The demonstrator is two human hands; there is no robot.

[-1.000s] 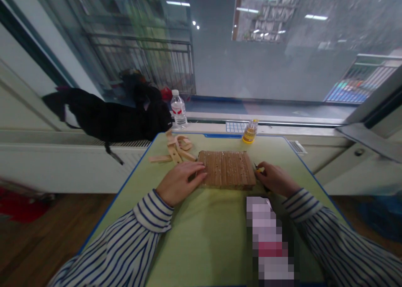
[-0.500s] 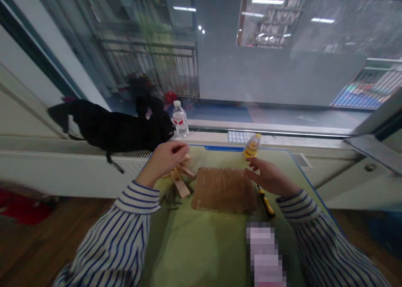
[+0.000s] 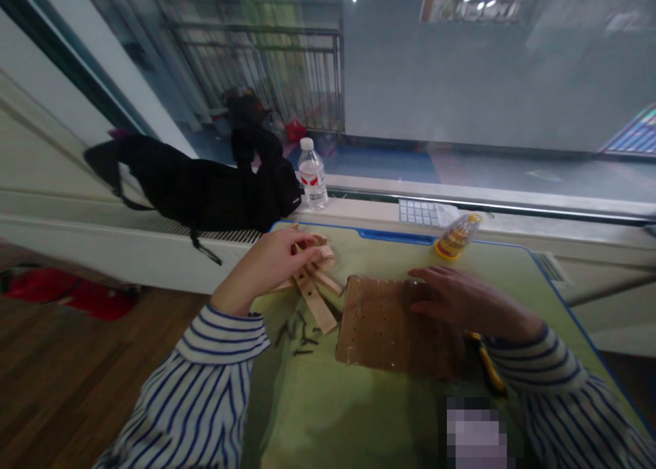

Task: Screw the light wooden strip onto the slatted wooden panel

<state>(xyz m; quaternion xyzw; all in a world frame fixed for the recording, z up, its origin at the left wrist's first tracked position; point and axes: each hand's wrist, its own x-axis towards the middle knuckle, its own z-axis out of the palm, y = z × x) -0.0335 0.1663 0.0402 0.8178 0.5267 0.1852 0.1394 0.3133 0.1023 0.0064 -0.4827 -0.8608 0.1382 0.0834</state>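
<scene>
My left hand (image 3: 271, 260) is at the pile of light wooden strips, its thumb and index finger closed around a small wooden piece (image 3: 326, 252). A flat wooden strip (image 3: 315, 301) with drilled holes sticks out of the pile towards me. Several dark screws (image 3: 304, 332) lie below it. In the middle of the table is a brown board (image 3: 387, 329) with rows of small holes. Over the board's right side my right hand (image 3: 461, 301) is open, fingers stretched to the left and nothing held. A yellow-and-black handled tool (image 3: 489, 366) lies partly hidden under my right forearm.
A clear container with a yellow base (image 3: 456, 238) stands at the table's far edge. On the sill are a water bottle (image 3: 313, 175), a black bag (image 3: 205, 189) and a blue-gridded sheet (image 3: 419, 212). A pixelated patch covers part of the near table (image 3: 359, 421).
My left hand has come down onto the wooden pieces, its fingers closing there. My right hand has moved further over the board. The camera view has tilted down and turned left.
</scene>
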